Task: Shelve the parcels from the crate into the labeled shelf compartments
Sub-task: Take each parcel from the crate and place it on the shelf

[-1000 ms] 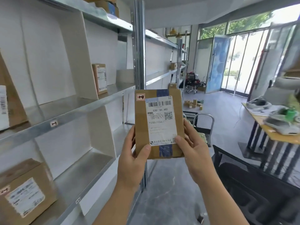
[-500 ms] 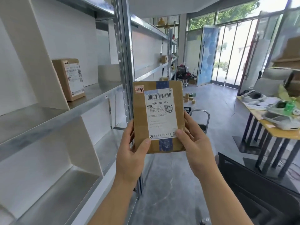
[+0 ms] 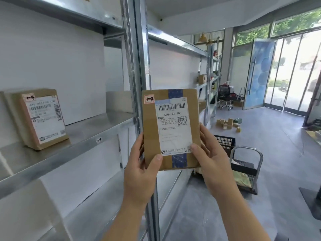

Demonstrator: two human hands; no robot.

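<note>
I hold a flat brown cardboard parcel upright in front of me, its white shipping label and a small red-edged tag reading 1-4 facing me. My left hand grips its lower left corner, thumb on the front. My right hand grips its lower right edge, thumb on the label. To the left, the metal shelf carries a small compartment label on its front lip. Another brown parcel stands on that shelf, leaning back. The dark crate sits on a cart behind the parcel.
A steel shelf upright rises just behind the parcel. A cart handle stands at the right on the grey floor. Small wooden blocks lie farther back, with an office chair and a glass door beyond.
The view has swung right along the shelf and moved closer. The standing parcel and shelf label have slid left in view. Both hands keep the same hold on the parcel.
</note>
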